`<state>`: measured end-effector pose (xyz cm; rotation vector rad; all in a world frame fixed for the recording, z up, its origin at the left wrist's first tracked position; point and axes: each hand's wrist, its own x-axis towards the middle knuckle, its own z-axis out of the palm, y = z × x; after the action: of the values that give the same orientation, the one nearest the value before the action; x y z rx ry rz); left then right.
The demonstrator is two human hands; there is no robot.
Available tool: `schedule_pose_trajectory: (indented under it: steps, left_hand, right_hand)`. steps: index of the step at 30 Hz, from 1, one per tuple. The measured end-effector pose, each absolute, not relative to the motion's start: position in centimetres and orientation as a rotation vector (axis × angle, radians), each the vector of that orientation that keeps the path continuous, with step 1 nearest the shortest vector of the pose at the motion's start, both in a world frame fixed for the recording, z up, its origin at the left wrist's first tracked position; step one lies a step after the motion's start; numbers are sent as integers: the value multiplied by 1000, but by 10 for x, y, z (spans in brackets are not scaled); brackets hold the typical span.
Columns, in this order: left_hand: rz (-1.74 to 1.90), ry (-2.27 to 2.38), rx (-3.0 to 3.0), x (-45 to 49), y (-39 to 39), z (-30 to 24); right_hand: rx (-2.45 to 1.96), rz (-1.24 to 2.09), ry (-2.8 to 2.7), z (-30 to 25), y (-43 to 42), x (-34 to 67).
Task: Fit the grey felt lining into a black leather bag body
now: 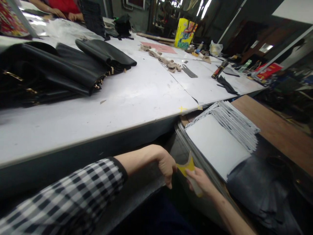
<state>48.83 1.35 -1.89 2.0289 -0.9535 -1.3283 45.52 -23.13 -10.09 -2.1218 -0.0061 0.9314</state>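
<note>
Below the table's front edge, my left hand [167, 164] and my right hand [200, 180] meet on a small yellow and white strip [188, 169]. The left fingers pinch its upper end, and the right fingers are wrapped around its lower part. My left arm wears a black-and-white checked sleeve [73, 195]. Just right of the hands lies a fanned stack of white-faced panels [220, 137] on a dark tray.
Black bags with gold hardware [61, 68] are piled on the white table [122, 104] at left. Beige straps [166, 60], a pink sheet, a yellow box [184, 32] and small tools lie farther back. Another person's hands [63, 13] rest at the far left. Dark leather pieces [256, 192] lie at lower right.
</note>
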Motion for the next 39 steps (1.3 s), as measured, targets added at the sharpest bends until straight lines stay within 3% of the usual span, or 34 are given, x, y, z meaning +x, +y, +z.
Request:
schedule_pose_trajectory:
  steps: [4,9,13,39]
  left_hand:
    - [-1522,-994,1935,499,13,-24]
    - [-1596,-998,1879,509,12,-34]
    - [-1593,-975,1889,512,13,-39]
    - [-1422,-1074,1882,512,21,-54]
  right_hand:
    - [-2014,1248,-148,-50,-266,442]
    - [-2154,1338,-459,-21,-214,435]
    - [-2279,1182,-540,-26,-183,438]
    - [-1939,1296,-42,-63,-169,406]
